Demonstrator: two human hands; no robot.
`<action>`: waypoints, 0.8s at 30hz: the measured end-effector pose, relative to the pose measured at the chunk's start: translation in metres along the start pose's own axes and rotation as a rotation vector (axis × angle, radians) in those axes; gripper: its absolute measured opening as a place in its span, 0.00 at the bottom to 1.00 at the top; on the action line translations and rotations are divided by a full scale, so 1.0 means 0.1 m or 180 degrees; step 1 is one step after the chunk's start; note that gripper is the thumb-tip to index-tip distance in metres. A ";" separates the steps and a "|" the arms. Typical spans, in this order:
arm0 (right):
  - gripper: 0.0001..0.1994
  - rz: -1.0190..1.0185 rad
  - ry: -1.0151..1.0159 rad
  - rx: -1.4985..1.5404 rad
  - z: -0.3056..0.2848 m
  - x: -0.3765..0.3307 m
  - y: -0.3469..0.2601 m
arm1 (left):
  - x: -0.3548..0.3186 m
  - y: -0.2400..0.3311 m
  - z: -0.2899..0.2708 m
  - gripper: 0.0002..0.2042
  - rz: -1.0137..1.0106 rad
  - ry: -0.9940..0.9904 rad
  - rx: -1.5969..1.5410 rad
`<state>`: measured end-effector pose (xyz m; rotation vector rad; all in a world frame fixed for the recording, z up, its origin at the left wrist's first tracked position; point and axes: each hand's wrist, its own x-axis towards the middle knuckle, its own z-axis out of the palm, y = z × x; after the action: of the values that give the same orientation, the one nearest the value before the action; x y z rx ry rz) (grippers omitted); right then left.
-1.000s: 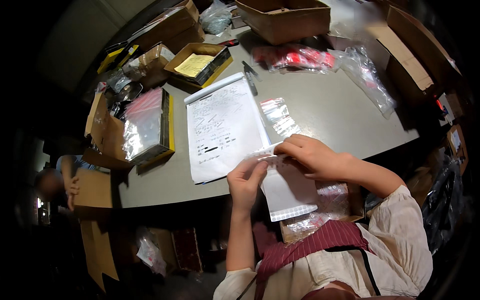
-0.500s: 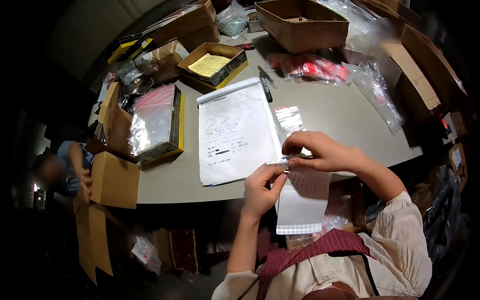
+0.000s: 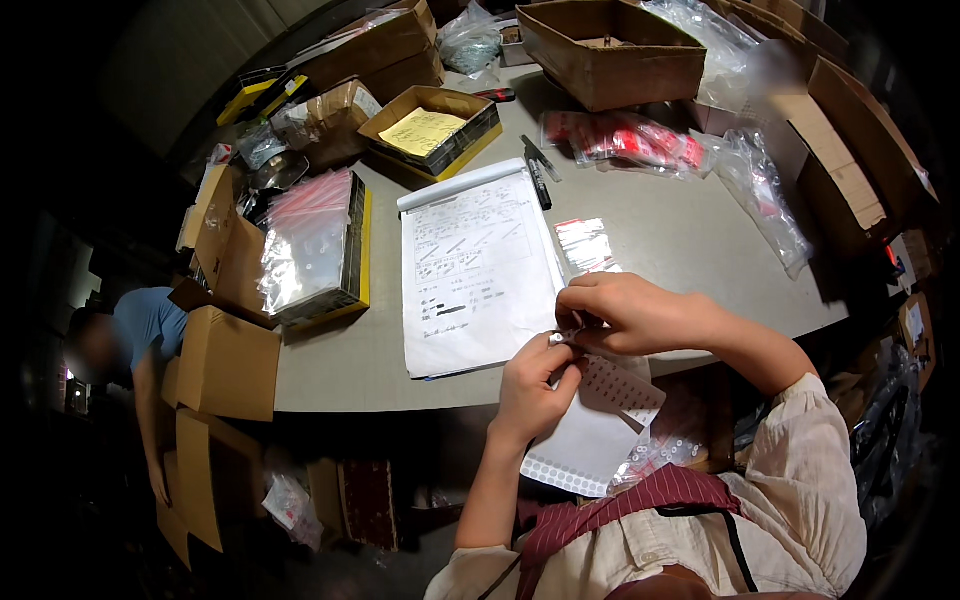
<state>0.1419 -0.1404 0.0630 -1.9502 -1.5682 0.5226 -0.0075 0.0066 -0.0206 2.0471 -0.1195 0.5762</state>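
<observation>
Small clear zip bag being pinched at the table's near edge, over a white dotted sheet hanging below the rim. Paper form lying just left; bare tabletop opening up behind. Left hand gripping bag from below, right hand curling over, fingers closing on its top

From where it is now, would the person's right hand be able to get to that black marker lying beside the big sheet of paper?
Probably yes. The black marker lies in the open on the grey table, with only a small clear bag between it and the right hand. That hand, though, is pinching something small with the left hand.
</observation>
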 end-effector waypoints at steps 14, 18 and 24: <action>0.11 -0.0864 0.0876 -0.0628 0.21 -0.17 0.05 | 0.06 0.03 -0.07 0.06 -0.0666 -0.0117 -0.0410; 0.07 0.0101 0.1186 0.0562 -0.24 -0.17 0.32 | 0.03 0.01 -0.02 0.05 -0.0750 0.0108 -0.0522; 0.12 0.1236 -0.0004 0.0591 -0.46 -0.13 0.68 | 0.07 0.06 -0.07 0.05 -0.0664 -0.0012 -0.0506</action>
<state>0.2183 -0.1713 0.0533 -2.1122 -1.0961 0.7955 -0.0056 0.0103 -0.0098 1.8782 0.0449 0.4191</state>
